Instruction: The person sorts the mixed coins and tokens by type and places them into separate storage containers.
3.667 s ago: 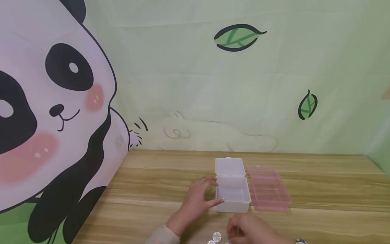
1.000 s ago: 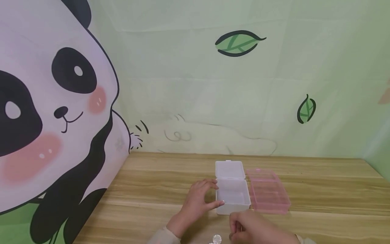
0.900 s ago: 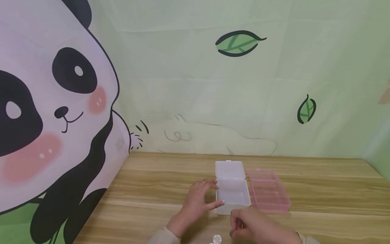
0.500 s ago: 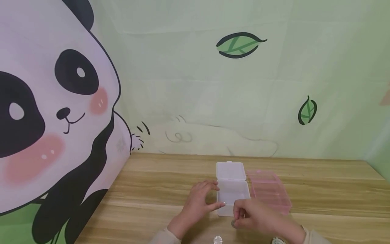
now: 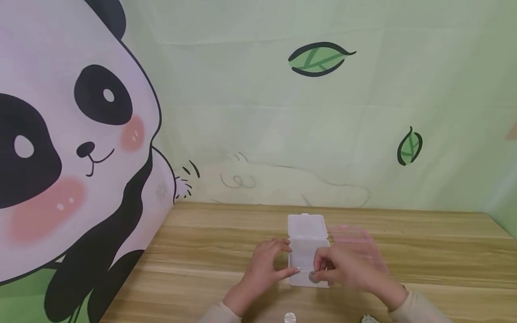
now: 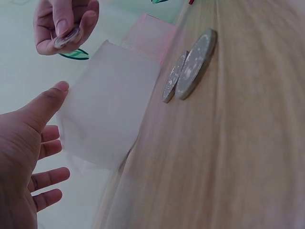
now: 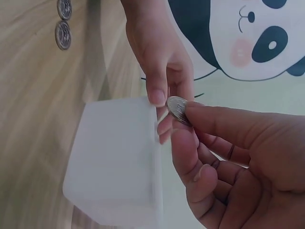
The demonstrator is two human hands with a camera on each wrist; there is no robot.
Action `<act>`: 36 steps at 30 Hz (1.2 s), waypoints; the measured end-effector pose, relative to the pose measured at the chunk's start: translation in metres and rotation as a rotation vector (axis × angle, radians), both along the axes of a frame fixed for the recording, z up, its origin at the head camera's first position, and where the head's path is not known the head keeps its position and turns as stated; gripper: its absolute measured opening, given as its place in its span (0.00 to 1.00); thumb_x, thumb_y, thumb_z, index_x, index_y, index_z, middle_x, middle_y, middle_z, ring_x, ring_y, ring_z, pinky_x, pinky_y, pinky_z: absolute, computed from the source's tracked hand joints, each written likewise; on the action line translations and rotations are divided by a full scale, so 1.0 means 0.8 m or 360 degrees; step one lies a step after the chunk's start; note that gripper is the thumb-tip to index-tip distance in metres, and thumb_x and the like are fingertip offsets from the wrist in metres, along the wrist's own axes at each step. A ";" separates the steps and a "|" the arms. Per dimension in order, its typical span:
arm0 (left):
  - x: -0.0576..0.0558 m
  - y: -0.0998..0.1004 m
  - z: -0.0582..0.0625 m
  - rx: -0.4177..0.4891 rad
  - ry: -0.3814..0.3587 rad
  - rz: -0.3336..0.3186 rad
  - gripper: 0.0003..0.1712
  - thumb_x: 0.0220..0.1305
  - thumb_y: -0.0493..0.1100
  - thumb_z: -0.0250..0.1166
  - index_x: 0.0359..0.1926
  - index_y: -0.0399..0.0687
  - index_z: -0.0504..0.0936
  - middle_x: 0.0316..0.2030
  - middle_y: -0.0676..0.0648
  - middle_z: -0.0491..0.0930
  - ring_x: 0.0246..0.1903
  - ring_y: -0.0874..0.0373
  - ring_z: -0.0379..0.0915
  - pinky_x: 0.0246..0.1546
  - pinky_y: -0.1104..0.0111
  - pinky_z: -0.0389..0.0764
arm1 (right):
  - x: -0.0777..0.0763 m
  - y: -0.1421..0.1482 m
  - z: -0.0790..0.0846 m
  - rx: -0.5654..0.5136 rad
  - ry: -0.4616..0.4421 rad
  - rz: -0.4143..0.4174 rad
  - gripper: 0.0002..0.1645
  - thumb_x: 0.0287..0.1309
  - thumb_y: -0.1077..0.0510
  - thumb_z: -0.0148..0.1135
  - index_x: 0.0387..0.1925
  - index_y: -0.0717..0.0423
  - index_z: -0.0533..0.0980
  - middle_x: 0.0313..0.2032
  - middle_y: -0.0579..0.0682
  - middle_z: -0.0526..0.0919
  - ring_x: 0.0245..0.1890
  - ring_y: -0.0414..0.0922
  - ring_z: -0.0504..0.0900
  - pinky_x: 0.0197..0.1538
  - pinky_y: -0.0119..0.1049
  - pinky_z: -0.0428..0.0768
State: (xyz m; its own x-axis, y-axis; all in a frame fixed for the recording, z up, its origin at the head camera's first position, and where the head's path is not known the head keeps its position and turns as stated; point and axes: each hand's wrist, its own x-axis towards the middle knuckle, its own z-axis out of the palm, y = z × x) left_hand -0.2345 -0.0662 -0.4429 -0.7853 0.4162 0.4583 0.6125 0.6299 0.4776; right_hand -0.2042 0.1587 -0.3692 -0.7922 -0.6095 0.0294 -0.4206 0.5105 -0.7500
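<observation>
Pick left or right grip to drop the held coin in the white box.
Right, likely: right grip pinches the coin near the white box; left grip, at the box's side, holds none.

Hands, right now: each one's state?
Left hand: open, thumb at the white box.
Right hand: closed, holding a coin between thumb and finger.
</observation>
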 end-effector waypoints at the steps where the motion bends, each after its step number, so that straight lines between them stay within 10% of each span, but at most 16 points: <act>1: 0.000 0.000 0.000 -0.0007 0.0003 0.0004 0.23 0.51 0.57 0.71 0.45 0.53 0.78 0.56 0.52 0.78 0.58 0.53 0.73 0.63 0.53 0.69 | -0.002 0.000 0.001 0.0006 0.0003 -0.0009 0.11 0.56 0.57 0.66 0.28 0.57 0.73 0.23 0.47 0.81 0.20 0.31 0.74 0.23 0.27 0.76; 36: 0.002 -0.003 0.000 -0.0027 0.0010 -0.0004 0.23 0.52 0.56 0.71 0.46 0.51 0.79 0.56 0.52 0.78 0.58 0.53 0.72 0.63 0.53 0.68 | -0.056 -0.038 -0.037 0.0301 0.0237 -0.0156 0.10 0.51 0.64 0.67 0.24 0.53 0.73 0.19 0.41 0.77 0.18 0.33 0.70 0.22 0.25 0.68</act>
